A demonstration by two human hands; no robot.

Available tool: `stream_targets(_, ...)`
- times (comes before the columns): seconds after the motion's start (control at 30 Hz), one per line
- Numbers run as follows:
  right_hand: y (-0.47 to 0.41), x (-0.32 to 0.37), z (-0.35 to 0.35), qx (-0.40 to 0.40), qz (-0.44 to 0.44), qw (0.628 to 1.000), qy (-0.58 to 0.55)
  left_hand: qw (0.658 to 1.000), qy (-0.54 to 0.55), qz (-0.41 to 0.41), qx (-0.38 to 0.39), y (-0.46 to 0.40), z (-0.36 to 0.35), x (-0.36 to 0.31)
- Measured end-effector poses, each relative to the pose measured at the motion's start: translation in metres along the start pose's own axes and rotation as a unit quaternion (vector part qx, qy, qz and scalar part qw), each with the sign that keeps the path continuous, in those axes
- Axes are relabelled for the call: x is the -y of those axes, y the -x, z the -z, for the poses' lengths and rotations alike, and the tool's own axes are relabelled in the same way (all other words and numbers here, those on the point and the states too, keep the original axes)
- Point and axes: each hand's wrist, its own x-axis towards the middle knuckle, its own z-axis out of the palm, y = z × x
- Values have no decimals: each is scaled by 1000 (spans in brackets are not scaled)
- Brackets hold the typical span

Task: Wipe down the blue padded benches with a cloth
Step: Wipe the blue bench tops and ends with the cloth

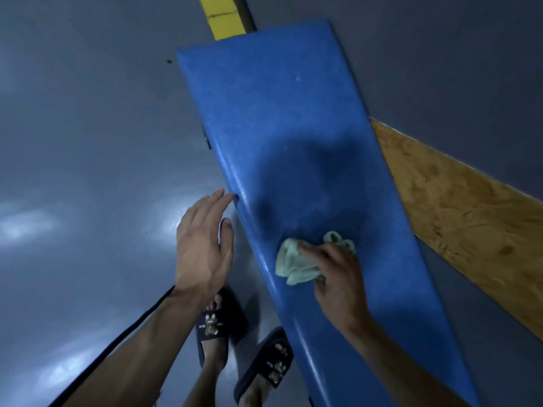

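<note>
Toward five o'clock on the blue padded bench (282, 118), the right hand (338, 277) presses a bunched green cloth (291, 259) flat for wiping; at nine o'clock, the left hand (202, 245) hovers with fingers relaxed, probably for balance.

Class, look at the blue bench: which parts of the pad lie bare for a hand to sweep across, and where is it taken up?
The blue bench is bare from the cloth up to its far end by the yellow post. The near stretch toward the sandals is also bare. The right hand pressing the cloth takes the middle.
</note>
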Motion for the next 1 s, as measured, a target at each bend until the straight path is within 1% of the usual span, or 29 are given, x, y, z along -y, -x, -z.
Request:
stream_targets(0.07,-23,17,-2,25,59,998,14,1000,-1,12,-4,-2,3,4)
stream_targets(0.17,-95,43,-7,30,127,991,29,1000,-7,22,-9,-5,7,12)
stream_targets(0.23,-145,60,-9,22,136,990,24,1000,-10,24,-14,-6,9,15)
stream_targets(0.3,-171,72,-11,5,137,990,20,999,-9,26,-15,-7,11,17)
stream_targets(0.33,-169,74,-11,-2,134,991,19,999,-7,27,-16,-7,12,18)
stream_targets(0.4,-140,66,-14,2,125,992,15,999,-2,33,-17,-8,13,18)
stream_targets(0.53,-29,39,-12,92,129,987,5,999,13,45,-24,-13,15,16)
stream_targets(0.6,-9,33,-10,116,133,984,30,999,15,42,-24,-16,16,17)
stream_targets(0.7,-50,44,-13,108,139,984,40,998,22,52,-23,-23,20,20)
stream_targets(0.8,-121,72,-20,93,180,979,40,998,32,49,-25,-28,23,22)
stream_targets(0.9,-182,100,-19,50,165,985,22,998,41,42,-27,-33,27,26)
stream_targets(1.0,-187,104,-17,26,152,988,15,998,47,42,-26,-37,35,29)
